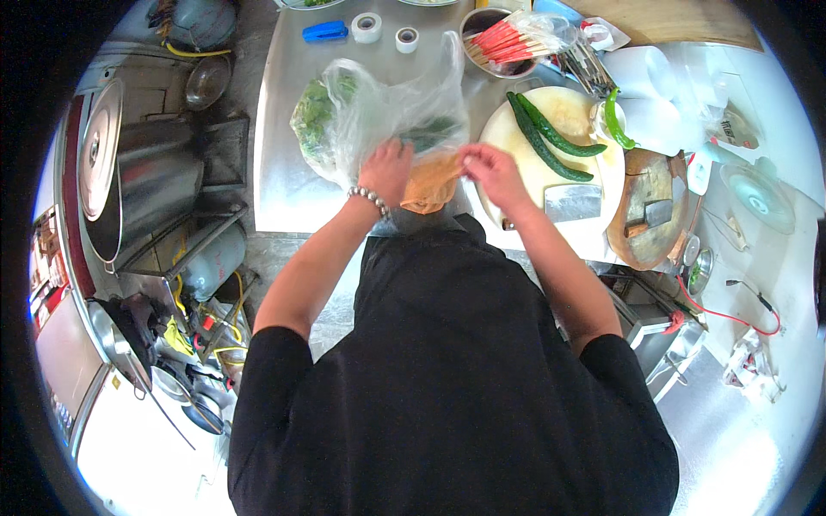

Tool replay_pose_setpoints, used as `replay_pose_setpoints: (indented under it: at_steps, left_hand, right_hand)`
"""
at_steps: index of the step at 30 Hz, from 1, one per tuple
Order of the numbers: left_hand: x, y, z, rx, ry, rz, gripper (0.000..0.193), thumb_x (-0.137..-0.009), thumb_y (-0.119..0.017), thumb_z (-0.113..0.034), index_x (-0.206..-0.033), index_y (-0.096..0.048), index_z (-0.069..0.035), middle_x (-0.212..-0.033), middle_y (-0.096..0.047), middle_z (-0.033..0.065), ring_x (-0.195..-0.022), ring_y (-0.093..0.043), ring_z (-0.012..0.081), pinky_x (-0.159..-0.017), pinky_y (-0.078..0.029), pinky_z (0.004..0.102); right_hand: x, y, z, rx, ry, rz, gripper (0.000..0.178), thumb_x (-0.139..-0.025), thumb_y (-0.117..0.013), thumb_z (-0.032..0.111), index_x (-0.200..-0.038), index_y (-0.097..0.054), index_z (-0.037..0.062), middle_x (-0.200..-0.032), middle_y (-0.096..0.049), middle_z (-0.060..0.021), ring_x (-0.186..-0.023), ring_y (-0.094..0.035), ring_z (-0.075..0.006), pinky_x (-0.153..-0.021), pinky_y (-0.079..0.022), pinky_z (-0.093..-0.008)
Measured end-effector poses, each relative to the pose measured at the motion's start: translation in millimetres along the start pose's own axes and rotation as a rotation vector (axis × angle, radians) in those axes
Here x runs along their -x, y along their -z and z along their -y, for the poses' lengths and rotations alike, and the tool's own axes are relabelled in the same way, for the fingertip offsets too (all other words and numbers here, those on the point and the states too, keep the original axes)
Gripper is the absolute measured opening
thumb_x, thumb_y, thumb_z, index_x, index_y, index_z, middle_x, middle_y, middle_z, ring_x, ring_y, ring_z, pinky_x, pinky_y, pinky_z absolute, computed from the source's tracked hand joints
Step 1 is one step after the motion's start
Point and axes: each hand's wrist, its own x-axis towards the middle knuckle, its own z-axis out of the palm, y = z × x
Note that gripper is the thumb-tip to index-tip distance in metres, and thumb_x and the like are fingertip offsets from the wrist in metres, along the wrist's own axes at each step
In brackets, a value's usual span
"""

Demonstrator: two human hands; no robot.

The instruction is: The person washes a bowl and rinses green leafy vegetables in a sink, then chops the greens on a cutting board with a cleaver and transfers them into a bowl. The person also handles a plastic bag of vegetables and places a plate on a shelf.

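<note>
My left hand (385,175), a beaded bracelet at its wrist, has its fingers curled on the lower edge of a clear plastic bag (391,107). Dark green vegetables (437,131) show through the film. Between my hands lies an orange-brown bag (428,185) with a crinkled surface, near the table's front edge. My right hand (497,175) pinches the upper right corner of this orange-brown bag between thumb and fingers. Left of the clear bag sits another bag of leafy greens (311,125). The left fingertips are partly lost against the film.
To the right, a round white cutting board (495,138) bears two cucumbers (551,142) and a cleaver (574,203). Beyond it, a second cleaver (658,212) rests on a wooden block (628,185). Tape rolls (366,28), a blue stapler (325,32) and a pot of red-tipped sticks (503,43) stand behind.
</note>
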Motion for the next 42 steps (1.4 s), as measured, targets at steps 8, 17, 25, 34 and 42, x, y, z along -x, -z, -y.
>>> replay_pose_setpoints:
  at_steps: [8,17,25,34,42]
  left_hand:
    - [-64,-27,20,-0.065,0.205,0.176,0.072,-0.074,-0.083,-0.022,-0.134,-0.046,-0.006,-0.129,-0.06,0.0179,-0.123,-0.059,0.0363,-0.098,-0.054,0.0455]
    - [-27,65,-52,0.816,0.086,0.15,0.097,-0.071,-0.086,-0.033,-0.147,-0.038,0.002,-0.124,-0.065,0.0248,-0.113,-0.066,0.0359,-0.1,-0.05,0.0431]
    - [-4,107,85,1.682,0.42,-0.084,0.079,-0.078,-0.081,-0.023,-0.145,-0.046,0.0,-0.122,-0.063,0.0095,-0.106,-0.062,0.019,-0.094,-0.052,0.0338]
    - [-4,50,210,0.366,0.551,-0.241,0.087,-0.073,-0.084,-0.039,-0.148,-0.05,-0.011,-0.143,-0.05,0.0238,-0.124,-0.056,0.0389,-0.105,-0.048,0.0437]
    - [18,-20,193,1.182,0.379,-0.274,0.072,-0.092,-0.068,0.002,-0.156,-0.037,-0.006,-0.14,-0.058,0.0106,-0.123,-0.058,0.0211,-0.098,-0.052,0.0362]
  right_hand:
    - [0,-25,-42,-0.068,-0.42,0.024,0.034,-0.099,-0.064,0.02,-0.128,-0.062,0.0017,-0.103,-0.07,-0.0061,-0.09,-0.068,-0.0169,-0.08,-0.056,-0.0318]
    - [-37,-49,14,-0.771,-0.182,-0.334,0.032,-0.094,-0.073,0.027,-0.112,-0.063,0.0015,-0.098,-0.069,-0.0075,-0.087,-0.069,-0.0229,-0.079,-0.058,-0.0408]
    - [-66,-92,60,-0.291,-0.06,-0.023,0.044,-0.1,-0.062,0.04,-0.13,-0.061,0.0075,-0.119,-0.066,-0.0073,-0.108,-0.064,-0.0205,-0.091,-0.05,-0.0365]
    - [-149,-158,-35,-0.021,-0.447,-0.092,0.087,-0.087,-0.076,0.045,-0.151,-0.04,-0.0015,-0.138,-0.057,-0.0201,-0.124,-0.057,-0.0302,-0.099,-0.048,-0.0457]
    - [-112,-200,22,-0.412,-0.13,-0.02,0.104,-0.067,-0.09,0.042,-0.143,-0.04,-0.0078,-0.137,-0.054,-0.0282,-0.127,-0.054,-0.0378,-0.108,-0.045,-0.0439]
